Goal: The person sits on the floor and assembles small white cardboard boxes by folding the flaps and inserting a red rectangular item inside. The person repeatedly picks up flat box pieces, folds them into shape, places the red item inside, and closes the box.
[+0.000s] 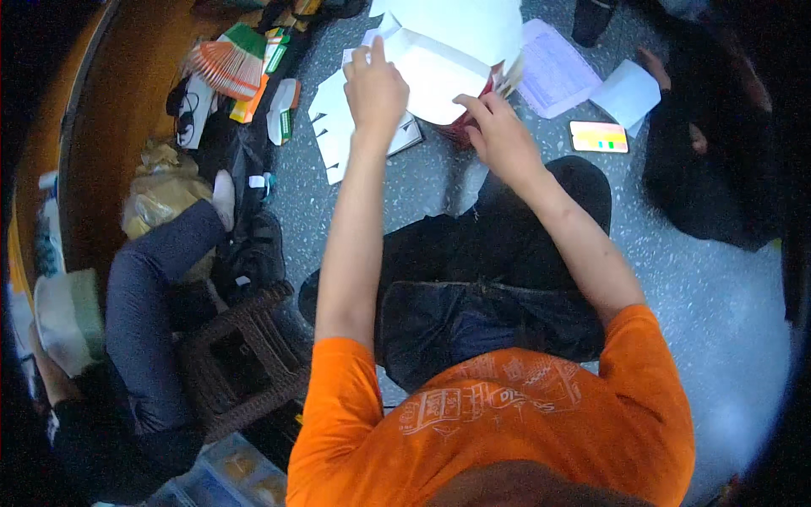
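A folding cardboard box [435, 80], white inside with a red outer face on its near right side, stands partly folded on the floor in front of my crossed legs. At its left corner, my left hand [378, 91] is closed on a raised white flap. My right hand [504, 139] grips the near right wall, with fingers over the rim and the thumb on the red outside. Beneath and left of the box lie white flat card sheets [328, 127] with dark notches along their edges. A bright white panel spreads behind the box.
Right of the box lie a printed sheet [557, 68], a pale paper [627, 95] and a lit phone [600, 137], near a person in black [710, 160]. At left are green-and-orange cartons [228, 63], a plastic bag [165, 198], another person's leg [144, 279] and a brown stool [245, 359].
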A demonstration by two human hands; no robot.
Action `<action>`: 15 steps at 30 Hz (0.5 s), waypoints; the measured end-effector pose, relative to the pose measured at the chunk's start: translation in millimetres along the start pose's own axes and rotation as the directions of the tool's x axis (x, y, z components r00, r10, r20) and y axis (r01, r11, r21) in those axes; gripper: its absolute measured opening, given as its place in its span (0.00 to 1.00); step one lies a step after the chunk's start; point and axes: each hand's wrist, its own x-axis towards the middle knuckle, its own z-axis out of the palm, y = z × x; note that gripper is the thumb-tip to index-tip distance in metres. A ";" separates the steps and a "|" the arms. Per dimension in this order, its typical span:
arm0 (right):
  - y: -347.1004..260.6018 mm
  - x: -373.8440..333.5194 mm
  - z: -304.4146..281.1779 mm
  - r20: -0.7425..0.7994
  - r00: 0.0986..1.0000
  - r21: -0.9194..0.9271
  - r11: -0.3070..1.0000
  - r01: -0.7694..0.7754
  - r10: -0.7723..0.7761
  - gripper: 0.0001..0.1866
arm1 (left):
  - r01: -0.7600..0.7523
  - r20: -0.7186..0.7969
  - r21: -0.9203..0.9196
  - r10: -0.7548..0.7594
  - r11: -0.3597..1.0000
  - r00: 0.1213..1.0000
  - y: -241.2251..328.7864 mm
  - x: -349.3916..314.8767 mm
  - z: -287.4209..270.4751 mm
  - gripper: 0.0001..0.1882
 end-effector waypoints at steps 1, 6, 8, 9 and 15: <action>-2.7 2.2 -0.8 0.054 0.998 -0.005 1.000 -0.015 0.015 0.23 | 0.028 0.036 -0.036 -0.026 0.999 0.999 -22.9 6.3 7.7 0.25; -3.4 1.9 -1.4 0.057 0.998 -0.028 1.000 -0.012 0.014 0.18 | 0.159 0.142 -0.186 -0.133 0.970 0.981 -60.9 8.5 21.9 0.19; -3.8 4.3 -1.0 0.035 0.999 -0.059 0.998 -0.005 0.007 0.17 | 0.361 0.090 -0.433 -0.359 0.826 0.929 -77.7 -3.6 28.9 0.18; -4.1 8.0 -1.0 0.028 1.000 -0.057 0.998 -0.008 0.009 0.17 | 0.424 0.070 -0.552 -0.467 0.718 0.882 -92.2 -4.8 33.6 0.18; -18.1 11.5 -0.6 0.028 0.995 -0.182 0.978 0.103 -0.099 0.21 | 0.037 0.604 0.103 -0.092 0.994 0.792 -205.5 -130.4 131.1 0.35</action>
